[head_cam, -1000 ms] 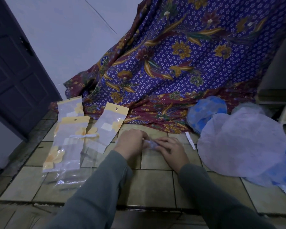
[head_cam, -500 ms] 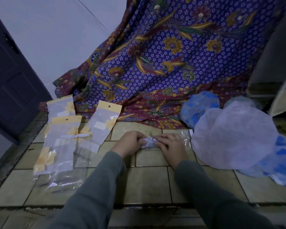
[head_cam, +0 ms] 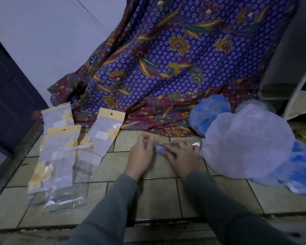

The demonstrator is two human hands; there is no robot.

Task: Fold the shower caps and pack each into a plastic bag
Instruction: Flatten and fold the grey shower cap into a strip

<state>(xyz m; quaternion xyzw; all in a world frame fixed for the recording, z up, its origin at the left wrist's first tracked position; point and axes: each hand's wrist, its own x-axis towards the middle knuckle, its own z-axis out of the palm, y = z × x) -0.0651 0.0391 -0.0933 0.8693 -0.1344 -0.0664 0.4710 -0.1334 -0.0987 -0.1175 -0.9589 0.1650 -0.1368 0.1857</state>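
Note:
A small folded shower cap (head_cam: pixel 159 149) lies on the tiled floor between my two hands, inside or against a clear plastic bag (head_cam: pixel 195 145) that shows past my right fingers. My left hand (head_cam: pixel 140 153) has its fingers curled at the cap's left end. My right hand (head_cam: pixel 181 152) presses down on the bag and cap with bent fingers. To the right lies a large open whitish shower cap (head_cam: pixel 245 144), with blue-patterned caps (head_cam: pixel 208 110) behind and under it.
Several clear bags with yellow headers (head_cam: pixel 58 152) lie on the tiles at the left. A purple floral cloth (head_cam: pixel 175 59) hangs at the back. A dark door (head_cam: pixel 9 96) stands at the far left; a shelf edge (head_cam: pixel 298 96) is at the right.
My view has shifted slightly. Both hands stayed on the folded cap, and the clear bag now shows further along under my right hand.

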